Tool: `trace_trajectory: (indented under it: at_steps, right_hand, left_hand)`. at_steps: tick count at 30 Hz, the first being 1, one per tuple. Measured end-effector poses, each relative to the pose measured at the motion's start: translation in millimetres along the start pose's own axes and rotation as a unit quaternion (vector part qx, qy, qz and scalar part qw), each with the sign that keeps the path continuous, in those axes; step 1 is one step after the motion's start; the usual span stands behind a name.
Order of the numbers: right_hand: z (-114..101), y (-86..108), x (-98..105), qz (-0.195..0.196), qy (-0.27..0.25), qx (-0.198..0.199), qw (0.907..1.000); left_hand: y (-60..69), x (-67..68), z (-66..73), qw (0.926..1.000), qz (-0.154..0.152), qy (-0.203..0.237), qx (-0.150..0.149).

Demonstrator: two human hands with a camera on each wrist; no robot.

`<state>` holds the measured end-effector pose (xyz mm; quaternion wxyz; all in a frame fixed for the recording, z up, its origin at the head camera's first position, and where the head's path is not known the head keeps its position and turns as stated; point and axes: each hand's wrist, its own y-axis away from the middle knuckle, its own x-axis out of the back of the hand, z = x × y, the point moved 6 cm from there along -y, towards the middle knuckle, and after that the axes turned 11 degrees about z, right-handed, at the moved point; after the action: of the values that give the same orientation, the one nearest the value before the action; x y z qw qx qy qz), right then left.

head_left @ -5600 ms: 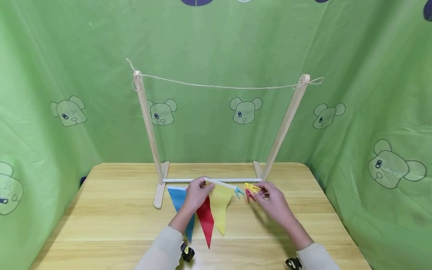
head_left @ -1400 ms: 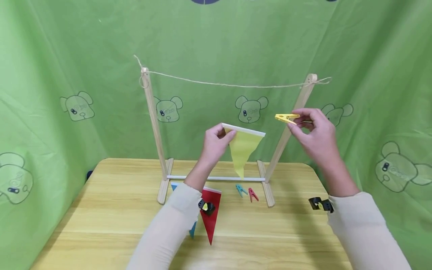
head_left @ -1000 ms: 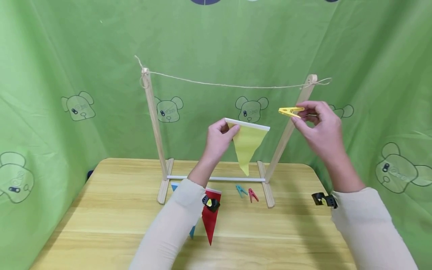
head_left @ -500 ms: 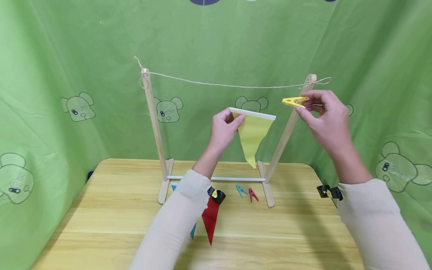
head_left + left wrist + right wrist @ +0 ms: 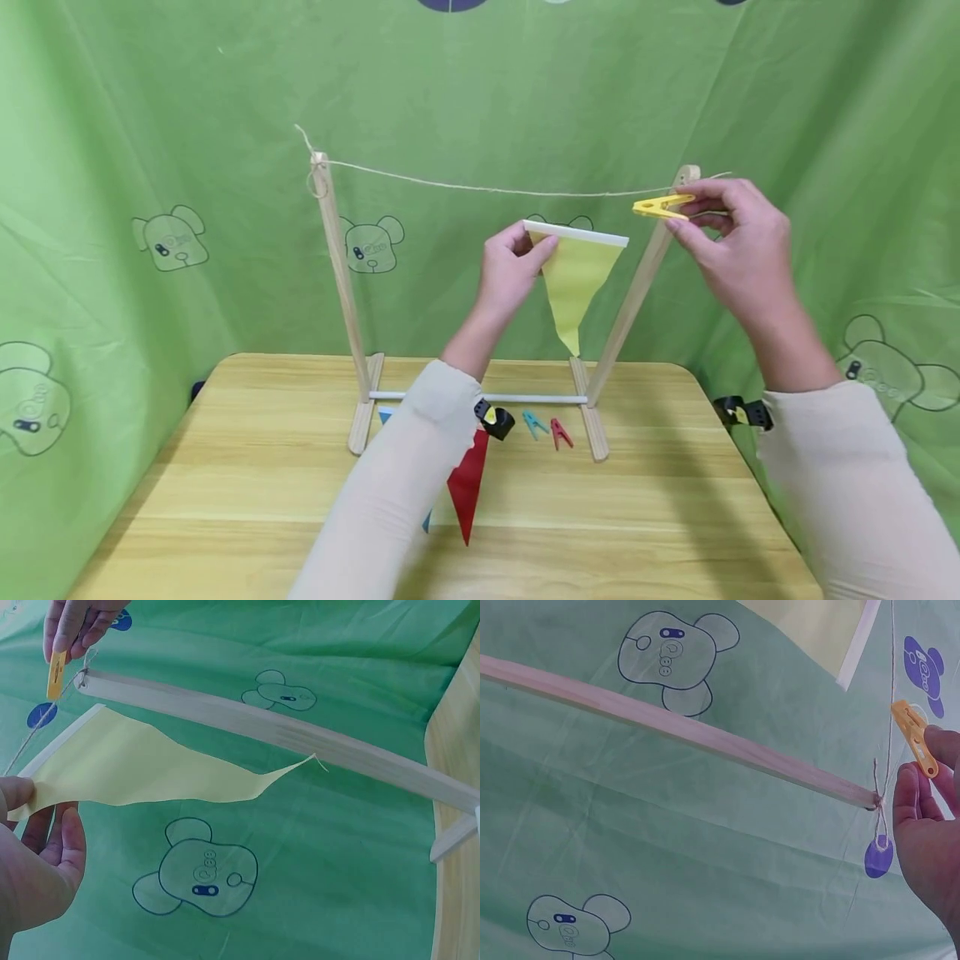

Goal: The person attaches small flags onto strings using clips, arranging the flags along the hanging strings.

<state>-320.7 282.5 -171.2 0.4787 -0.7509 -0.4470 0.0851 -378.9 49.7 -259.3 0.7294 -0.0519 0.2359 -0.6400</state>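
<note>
Left hand (image 5: 510, 265) pinching yellow flag (image 5: 576, 279), right hand (image 5: 746, 242) pinching yellow peg (image 5: 643, 207), blue peg (image 5: 531, 419), red peg (image 5: 557, 428) toward table's (image 5: 630, 521) far edge

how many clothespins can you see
3: a yellow clothespin in the right hand, a blue one and a red one on the table; the left sleeve could hide more.

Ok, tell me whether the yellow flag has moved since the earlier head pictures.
Yes: in the head view, the yellow flag has risen toward the string and shifted rightward, nearer the right post.
</note>
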Motion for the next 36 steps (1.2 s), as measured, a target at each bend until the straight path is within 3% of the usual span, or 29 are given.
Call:
trace_trajectory:
  at_steps: [6, 13, 27, 36]
  right_hand:
    - [-4.0, -7.7, 5.4, 0.000, 0.009, 0.002, 1.0000]
    - [-6.7, -18.2, 8.3, -0.015, 0.028, 0.000, 0.9995]
    - [-16.1, -34.6, 12.4, -0.036, 0.075, 0.012, 0.9965]
    - [-19.2, -43.6, 12.2, -0.053, 0.059, 0.011, 0.9968]
  left_hand:
    - [-2.4, -6.3, 5.6, 0.9996, 0.009, 0.024, 0.011]
    - [-6.5, -9.9, 9.3, 0.9996, 0.021, 0.013, 0.010]
    - [-6.1, -30.6, 11.2, 0.9981, 0.021, 0.042, 0.040]
    - [-8.8, -37.2, 13.5, 0.9978, 0.025, 0.033, 0.052]
